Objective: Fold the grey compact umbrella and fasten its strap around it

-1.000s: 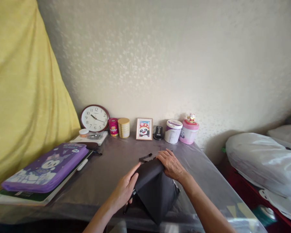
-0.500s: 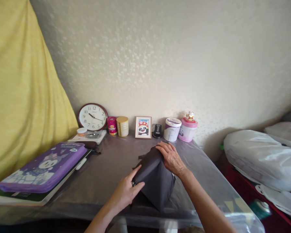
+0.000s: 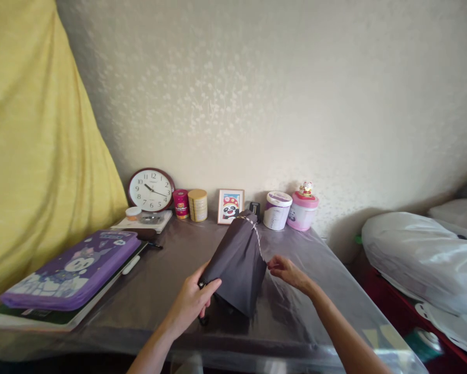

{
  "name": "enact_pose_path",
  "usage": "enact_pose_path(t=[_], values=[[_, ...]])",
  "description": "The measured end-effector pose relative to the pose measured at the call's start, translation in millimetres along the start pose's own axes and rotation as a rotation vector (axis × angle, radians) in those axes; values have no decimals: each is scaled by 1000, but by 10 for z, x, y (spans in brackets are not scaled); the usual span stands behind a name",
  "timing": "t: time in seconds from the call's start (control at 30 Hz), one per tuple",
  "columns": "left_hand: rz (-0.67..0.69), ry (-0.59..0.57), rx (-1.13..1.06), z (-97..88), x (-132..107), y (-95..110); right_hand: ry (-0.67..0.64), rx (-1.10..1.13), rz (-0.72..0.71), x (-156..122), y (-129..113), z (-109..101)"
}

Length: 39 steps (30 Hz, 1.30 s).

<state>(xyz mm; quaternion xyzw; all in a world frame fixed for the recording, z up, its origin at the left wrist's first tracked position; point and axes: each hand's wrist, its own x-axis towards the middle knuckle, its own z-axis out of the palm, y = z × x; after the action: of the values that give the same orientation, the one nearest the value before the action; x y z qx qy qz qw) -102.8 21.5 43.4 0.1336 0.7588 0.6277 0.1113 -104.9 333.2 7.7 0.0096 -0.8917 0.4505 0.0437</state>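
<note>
My left hand (image 3: 192, 296) grips the near left side of a dark grey cloth bundle (image 3: 237, 270), its thumb lying on the fabric. The bundle tapers towards its far end and is wide with a loose pointed corner at the near end; its exact kind is unclear. A small black loop (image 3: 204, 320) hangs below my left fingers. Round the narrow end runs a thin black-and-white cord (image 3: 257, 239), which slants down the right side. At the cord's lower end my right hand (image 3: 285, 270) pinches it, fingers curled together.
On the left of the table (image 3: 147, 291) lie a purple case (image 3: 73, 275) and a white pen (image 3: 131, 265). Along the wall stand a clock (image 3: 151, 189), two cans, a framed panda picture (image 3: 230, 206) and two tubs. Plastic-wrapped bundles (image 3: 416, 259) lie beyond the right edge.
The cloth bundle has turned, and its narrow end with the cord now shows. My right hand has left the top of the cloth and moved down to the cord at its right.
</note>
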Motion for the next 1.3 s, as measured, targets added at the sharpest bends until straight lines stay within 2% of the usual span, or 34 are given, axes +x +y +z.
enact_pose_path(t=[0.2, 0.27, 0.33, 0.47, 0.6, 0.67, 0.83, 1.03, 1.3], values=[[-4, -11, -15, 8, 5, -6, -57, 325, 23, 16, -71, 42], [-8, -14, -4, 1, 7, -4, -70, 360, 15, 23, -67, 26], [-9, -20, 4, -8, 11, -5, -49, 342, -7, 34, -61, 9], [-14, -10, 0, -24, 24, -13, 88, 203, -94, 39, -130, -52], [-19, -15, 13, -34, 33, -21, 229, -62, -221, -23, -377, -167], [-13, -19, 18, -32, 37, -35, 258, -113, -296, -63, -525, -224], [-2, -34, 19, 4, 45, -96, 309, -88, -437, -147, -817, -316], [28, -83, 10, 60, 26, -92, 322, 183, -425, -203, -1018, -324], [7, -182, 61, 132, -61, 14, 479, 182, -410, -10, -1203, -203]])
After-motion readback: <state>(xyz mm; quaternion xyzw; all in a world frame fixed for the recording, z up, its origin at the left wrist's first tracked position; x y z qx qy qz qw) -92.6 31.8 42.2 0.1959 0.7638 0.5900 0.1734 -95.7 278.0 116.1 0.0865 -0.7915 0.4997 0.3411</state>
